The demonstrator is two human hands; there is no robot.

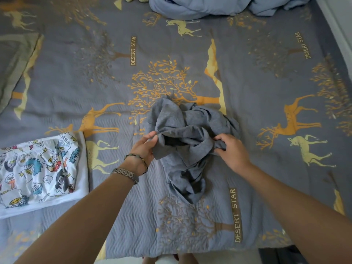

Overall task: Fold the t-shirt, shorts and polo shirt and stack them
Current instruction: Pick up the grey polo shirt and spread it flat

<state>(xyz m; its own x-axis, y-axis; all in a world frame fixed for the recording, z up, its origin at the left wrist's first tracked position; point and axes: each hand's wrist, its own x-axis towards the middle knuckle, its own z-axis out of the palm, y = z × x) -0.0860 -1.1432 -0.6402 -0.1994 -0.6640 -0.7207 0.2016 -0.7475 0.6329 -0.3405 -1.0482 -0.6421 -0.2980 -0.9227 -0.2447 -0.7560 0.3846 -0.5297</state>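
Note:
A crumpled grey garment [188, 130] lies bunched in the middle of the bed; I cannot tell whether it is the shorts or the polo shirt. My left hand [144, 147] pinches its left edge between thumb and fingers. My right hand [229, 149] grips a bunched fold on its right side. A folded white t-shirt [40, 172] with colourful cartoon prints lies flat at the left, apart from both hands.
The bed is covered by a grey-blue bedspread [266, 82] with orange deer and tree prints. A bunched blue blanket [209, 6] lies at the far edge. A pillow [13, 60] sits at the far left. The bed's near edge runs along the bottom.

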